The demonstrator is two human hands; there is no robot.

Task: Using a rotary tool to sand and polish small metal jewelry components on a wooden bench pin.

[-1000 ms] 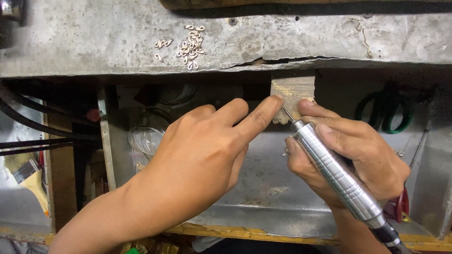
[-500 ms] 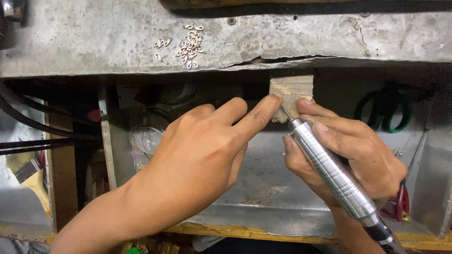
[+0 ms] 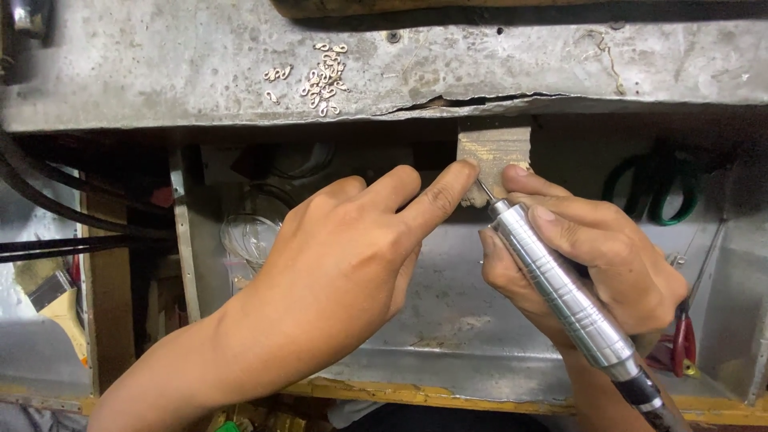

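Note:
My right hand (image 3: 596,256) grips a silver ribbed rotary handpiece (image 3: 560,292) like a pen, its thin bit pointing up-left at a small wooden bench peg (image 3: 494,152) that juts out under the worn grey bench top (image 3: 480,64). My left hand (image 3: 352,256) reaches across with its index fingertip pressed against the peg's lower left corner, right beside the bit; whatever small piece it pinches there is hidden by the fingers. A heap of several tiny pale metal links (image 3: 320,76) lies on the bench top, up and left of both hands.
A metal catch tray (image 3: 448,320) with a yellow front edge sits below the hands. Green-handled scissors (image 3: 652,188) hang at the right, red-handled pliers (image 3: 680,336) lower right. A brush (image 3: 56,300) and black cables (image 3: 56,224) are at the left.
The handpiece has shifted slightly in my right hand. Otherwise both hands hold the same place at the peg.

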